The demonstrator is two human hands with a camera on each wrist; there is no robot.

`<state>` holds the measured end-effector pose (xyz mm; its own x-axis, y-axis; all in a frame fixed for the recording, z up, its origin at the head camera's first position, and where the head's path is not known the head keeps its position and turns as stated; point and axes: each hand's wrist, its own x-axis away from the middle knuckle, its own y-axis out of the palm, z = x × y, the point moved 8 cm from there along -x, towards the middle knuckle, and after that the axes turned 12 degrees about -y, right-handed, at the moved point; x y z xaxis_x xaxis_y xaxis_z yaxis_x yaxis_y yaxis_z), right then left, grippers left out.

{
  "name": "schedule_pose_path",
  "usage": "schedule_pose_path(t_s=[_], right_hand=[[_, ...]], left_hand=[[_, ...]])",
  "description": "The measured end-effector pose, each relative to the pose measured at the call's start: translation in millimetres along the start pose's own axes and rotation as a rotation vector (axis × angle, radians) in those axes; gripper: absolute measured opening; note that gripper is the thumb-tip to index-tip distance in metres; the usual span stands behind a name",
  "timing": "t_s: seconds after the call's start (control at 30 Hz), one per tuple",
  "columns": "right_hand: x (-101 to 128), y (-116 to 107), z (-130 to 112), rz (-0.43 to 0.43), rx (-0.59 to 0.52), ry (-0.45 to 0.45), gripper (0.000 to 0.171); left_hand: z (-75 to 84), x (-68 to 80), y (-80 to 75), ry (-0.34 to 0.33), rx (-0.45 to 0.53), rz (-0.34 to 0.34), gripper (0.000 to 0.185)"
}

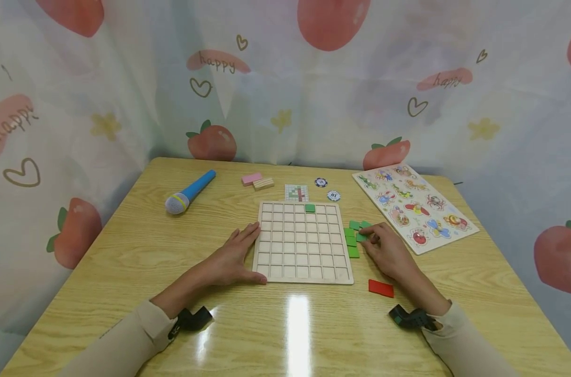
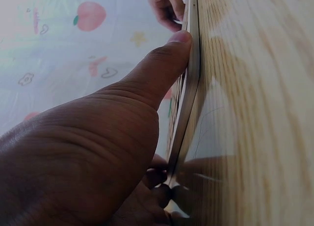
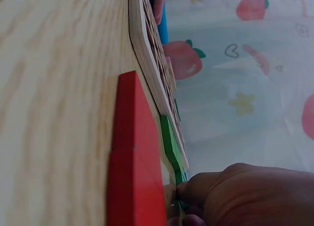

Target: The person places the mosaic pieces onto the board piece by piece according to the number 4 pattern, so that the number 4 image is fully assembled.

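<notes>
A square wooden grid board [image 1: 300, 243] lies flat on the table, with one green tile in its top row [image 1: 310, 208]. My left hand [image 1: 228, 259] rests against the board's left side, fingers extended along the edge and thumb at the near-left corner; the left wrist view shows the thumb [image 2: 164, 64] touching the rim. To the board's right, my right hand [image 1: 388, 250] pinches a green square tile [image 1: 361, 237] between thumb and index finger. Several other green tiles [image 1: 351, 241] lie beside it along the board's right edge. Part of the pinched tile is hidden by the fingers.
Red tiles [image 1: 381, 288] lie near my right wrist. Behind the board are a small pattern card [image 1: 297, 192], two poker chips [image 1: 334, 195], and pink and wooden blocks [image 1: 263, 184]. A toy microphone [image 1: 191, 192] lies left; an insect puzzle board [image 1: 414, 207] lies right.
</notes>
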<state>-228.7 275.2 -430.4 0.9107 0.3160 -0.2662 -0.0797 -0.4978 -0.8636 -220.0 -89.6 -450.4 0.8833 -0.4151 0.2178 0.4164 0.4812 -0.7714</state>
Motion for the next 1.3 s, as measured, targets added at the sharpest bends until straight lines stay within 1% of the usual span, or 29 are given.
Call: schedule_pose_path(t_s=[0.17,0.33,0.5,0.67,0.73,0.8,0.93,1.03,1.17,1.3], right_hand=[[-2,-4,0,-0.029,-0.003,-0.002,0.024],[-2,-5,0,-0.072,-0.012,0.004,0.024],[-6,-13,-5,-0.072,-0.040,0.001,0.023],[-14,-15,-22,-0.097,-0.049,-0.016,0.029],[-21,-13,-33,-0.126,-0.066,-0.019,0.030],[-33,-10,-50,-0.160,-0.077,-0.042,0.030],[-67,2,-85,-0.222,-0.103,-0.120,0.029],[-93,20,-101,-0.271,-0.106,-0.176,0.029],[-116,48,-107,-0.352,-0.103,-0.217,0.031],[-128,66,-105,-0.410,-0.082,-0.241,0.028]], left_hand=[[0.6,-1.2,0.2,0.013,0.000,0.010,0.132],[0.3,-0.8,-1.0,0.002,-0.014,-0.001,0.133],[3.6,-3.4,-5.3,0.008,-0.017,0.010,0.132],[1.7,-3.1,-2.6,-0.006,-0.012,0.001,0.133],[-0.3,-1.5,-0.8,-0.010,-0.008,0.000,0.134],[-2.2,1.0,-0.4,-0.010,-0.006,0.005,0.134],[-4.8,2.9,-3.3,-0.017,0.003,0.024,0.134],[-5.2,2.9,-4.6,-0.010,0.004,0.033,0.134],[-4.1,1.2,-1.5,-0.009,-0.006,0.025,0.134],[-3.5,0.0,2.9,-0.024,0.014,0.010,0.133]])
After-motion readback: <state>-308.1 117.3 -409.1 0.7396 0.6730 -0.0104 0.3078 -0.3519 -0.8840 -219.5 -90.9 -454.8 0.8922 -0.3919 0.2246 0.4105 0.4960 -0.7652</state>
